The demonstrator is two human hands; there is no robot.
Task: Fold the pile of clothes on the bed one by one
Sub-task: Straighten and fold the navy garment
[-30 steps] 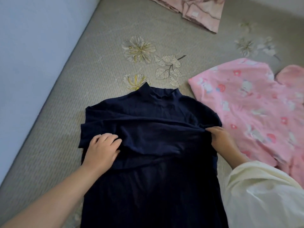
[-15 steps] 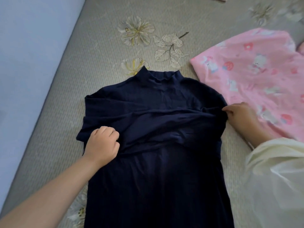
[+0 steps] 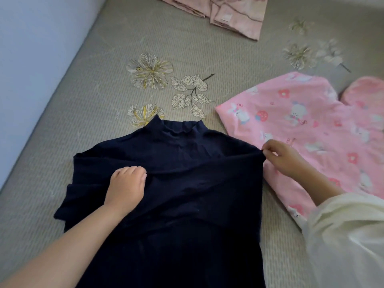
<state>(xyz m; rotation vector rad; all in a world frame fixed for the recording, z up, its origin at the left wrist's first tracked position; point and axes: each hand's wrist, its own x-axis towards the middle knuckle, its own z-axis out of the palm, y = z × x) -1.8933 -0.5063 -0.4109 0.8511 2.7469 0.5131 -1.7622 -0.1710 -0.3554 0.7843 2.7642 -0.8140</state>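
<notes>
A navy high-neck top (image 3: 187, 154) lies flat on the bed (image 3: 104, 104), collar pointing away from me. Its sleeves are folded across the chest. My left hand (image 3: 125, 187) sits on the left part of the folded sleeve, fingers curled into the cloth. My right hand (image 3: 280, 156) pinches the fold at the top's right edge. A pink printed garment (image 3: 311, 121) lies spread out just right of the navy top, partly under my right forearm.
Folded pale pink cloth (image 3: 234, 15) lies at the far edge of the bed. A light wall (image 3: 31, 48) runs along the bed's left side. My cream sleeve (image 3: 342, 235) fills the lower right corner. The bedsheet is grey-green with flower prints.
My right hand has drawn the fold outward to the top's right edge. My left hand curled onto the sleeve and shifted slightly toward the collar.
</notes>
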